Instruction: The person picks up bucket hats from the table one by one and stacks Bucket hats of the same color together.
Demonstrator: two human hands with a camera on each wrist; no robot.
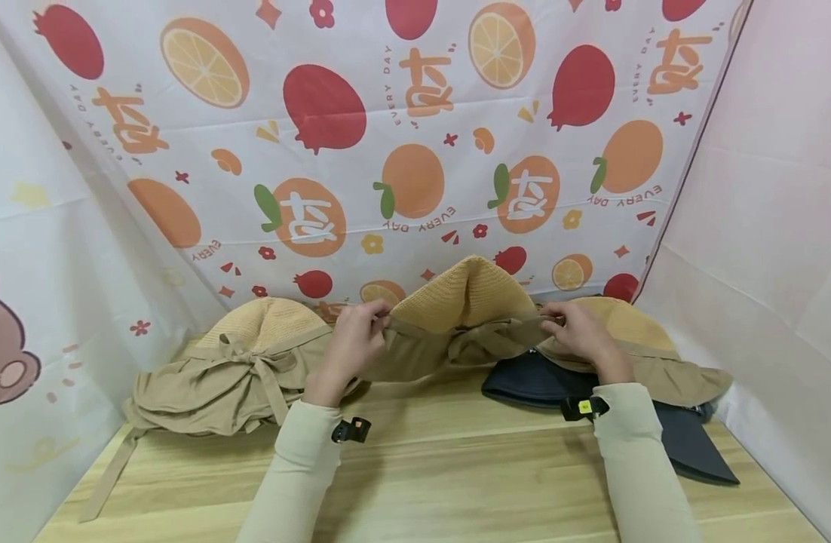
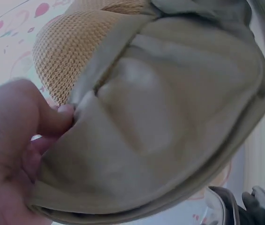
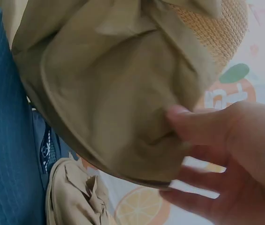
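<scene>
Both hands hold one sun hat above the middle of the table; it has a woven straw crown and a khaki cloth brim with a bow. My left hand pinches the left side of the brim where it meets the crown. On the opposite side my right hand grips the cloth, its thumb in front and fingers behind. The brim droops in folds in the left wrist view. In the head view, the fingertips behind the cloth are hidden.
To the left lies a similar hat, its tie strap trailing over the wooden table. Another straw-and-khaki hat rests on dark navy hats at the right. A fruit-print cloth hangs behind.
</scene>
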